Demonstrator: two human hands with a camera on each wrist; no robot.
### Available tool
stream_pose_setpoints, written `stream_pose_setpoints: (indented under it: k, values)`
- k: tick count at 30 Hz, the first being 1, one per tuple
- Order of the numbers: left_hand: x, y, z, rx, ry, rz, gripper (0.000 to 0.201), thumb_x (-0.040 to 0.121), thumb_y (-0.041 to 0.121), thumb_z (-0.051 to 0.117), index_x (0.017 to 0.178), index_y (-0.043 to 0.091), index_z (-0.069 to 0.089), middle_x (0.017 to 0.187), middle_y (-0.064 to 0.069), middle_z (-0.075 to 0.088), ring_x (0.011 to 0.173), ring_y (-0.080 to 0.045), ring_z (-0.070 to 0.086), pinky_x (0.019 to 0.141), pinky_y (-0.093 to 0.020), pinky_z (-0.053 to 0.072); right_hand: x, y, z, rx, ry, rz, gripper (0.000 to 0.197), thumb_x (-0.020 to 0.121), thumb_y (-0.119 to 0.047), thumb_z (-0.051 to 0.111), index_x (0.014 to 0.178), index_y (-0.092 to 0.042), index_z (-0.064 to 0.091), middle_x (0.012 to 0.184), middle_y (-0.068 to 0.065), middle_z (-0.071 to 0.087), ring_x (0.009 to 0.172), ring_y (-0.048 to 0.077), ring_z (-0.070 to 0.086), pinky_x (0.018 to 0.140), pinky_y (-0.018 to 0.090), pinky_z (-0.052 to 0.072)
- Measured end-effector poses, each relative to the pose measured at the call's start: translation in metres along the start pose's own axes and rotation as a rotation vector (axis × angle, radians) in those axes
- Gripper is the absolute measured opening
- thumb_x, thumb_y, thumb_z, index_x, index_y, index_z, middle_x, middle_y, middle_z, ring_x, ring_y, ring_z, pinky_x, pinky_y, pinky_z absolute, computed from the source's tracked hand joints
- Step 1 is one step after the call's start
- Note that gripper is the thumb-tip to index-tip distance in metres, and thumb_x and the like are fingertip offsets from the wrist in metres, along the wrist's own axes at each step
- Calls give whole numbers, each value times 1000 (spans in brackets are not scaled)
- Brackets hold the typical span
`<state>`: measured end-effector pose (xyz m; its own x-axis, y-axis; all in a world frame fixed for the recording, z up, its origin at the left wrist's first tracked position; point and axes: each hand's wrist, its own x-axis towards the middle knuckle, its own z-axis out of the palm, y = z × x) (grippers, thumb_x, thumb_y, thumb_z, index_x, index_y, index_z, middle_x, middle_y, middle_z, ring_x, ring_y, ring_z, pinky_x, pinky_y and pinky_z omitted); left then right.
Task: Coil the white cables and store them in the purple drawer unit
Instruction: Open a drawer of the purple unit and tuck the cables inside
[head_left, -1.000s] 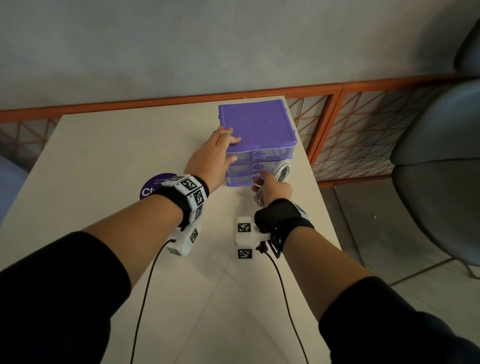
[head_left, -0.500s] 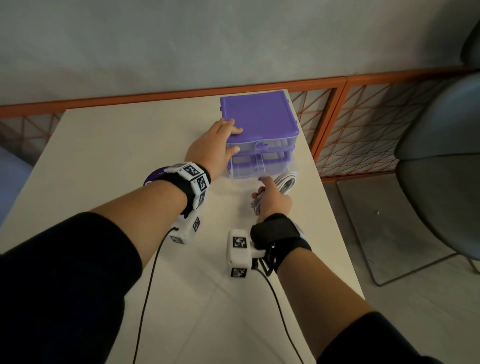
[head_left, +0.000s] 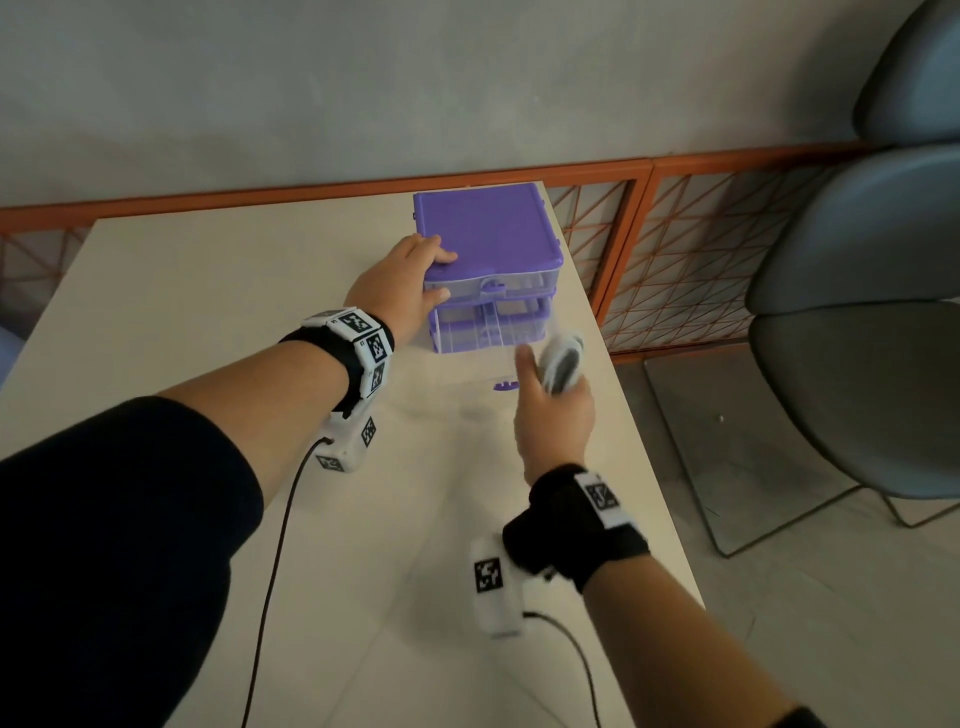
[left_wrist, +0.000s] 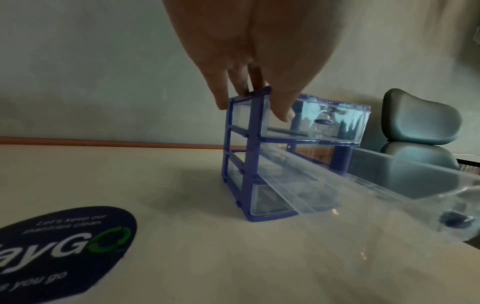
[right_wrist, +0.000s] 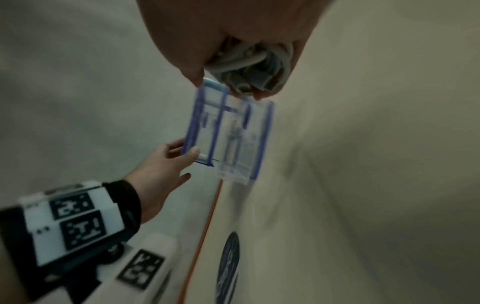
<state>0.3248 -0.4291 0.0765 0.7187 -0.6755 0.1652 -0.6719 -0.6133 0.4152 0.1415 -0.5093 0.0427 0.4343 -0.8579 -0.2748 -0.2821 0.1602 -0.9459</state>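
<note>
Left arm is stretched forward across the table (head_left: 218, 270), left hand (head_left: 397, 291) clamped on the top left front corner of the purple drawer unit (head_left: 488, 228), fingers over the lid edge, thumb on the front. That unit sits at the far right side of the table. A clear drawer (left_wrist: 376, 185) is pulled way out toward the person. Right hand (head_left: 553, 415) is raised just in front of it, fingers curled tight round the coiled white cables (head_left: 561, 358), thumb sticking up. Kinda blurry though.
</note>
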Motion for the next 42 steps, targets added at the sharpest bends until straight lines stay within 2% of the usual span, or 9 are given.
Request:
stream_pose_setpoints:
  k: [4,11,16,21,25,28,35,38,42]
  values:
    - [1,-1,0,-19,3,-7,46,89,20,61,134,19,50,147,-2,41,137,-17,37,104,-31,35,37,-47,12,-598,-255,-314,61,66,-76,60,82,-17,59,75,3,66,68,25,65,63,38,54]
    - [1,-5,4,-20,29,2,46,89,21,61,133,21,50,148,-1,41,137,-15,37,104,-30,35,84,-53,51,-1408,-497,-381,55,87,-63,50,111,-14,57,90,5,54,87,25,57,77,37,44]
    - [0,-6,4,-30,39,22,44,88,20,62,131,21,52,147,0,43,137,-15,38,103,-29,35,100,-40,73,-1364,-482,-359,58,89,-63,41,120,-17,58,90,4,57,89,25,58,76,37,39]
    - [0,-5,0,-14,18,40,43,88,21,62,131,21,53,147,0,42,136,-16,39,102,-31,37,95,-31,79,-1080,-329,-228,59,79,-70,47,98,-17,65,81,1,63,79,24,64,67,34,43]
    - [-2,-4,1,-4,35,40,44,89,21,61,132,20,51,146,0,43,136,-16,39,102,-30,38,84,-26,83,-762,-206,-50,81,61,-69,67,118,-13,53,108,5,66,95,27,67,83,39,54]
    - [-3,-4,2,0,41,40,45,89,22,61,133,20,50,145,0,43,135,-16,40,100,-30,39,75,-28,83,-802,-117,-63,95,68,-61,72,134,-3,36,130,12,44,114,30,56,92,41,47]
    - [-3,-5,5,-8,45,29,45,90,21,60,134,19,49,146,-1,42,136,-16,39,101,-33,40,66,-27,81,-999,-94,-186,116,68,-76,59,144,5,23,143,18,33,134,35,29,110,42,25]
    - [-3,-3,6,-11,46,22,46,90,21,60,134,19,49,146,0,42,135,-16,40,101,-33,41,60,-29,67,-959,-125,-257,89,85,-63,45,140,5,31,142,21,35,131,37,31,107,43,27]
    - [-3,-2,6,-7,48,15,45,90,20,59,134,20,49,147,1,41,136,-15,39,103,-32,39,51,-25,44,-1021,-221,-495,36,96,-14,39,125,0,52,138,25,42,127,44,36,101,47,38]
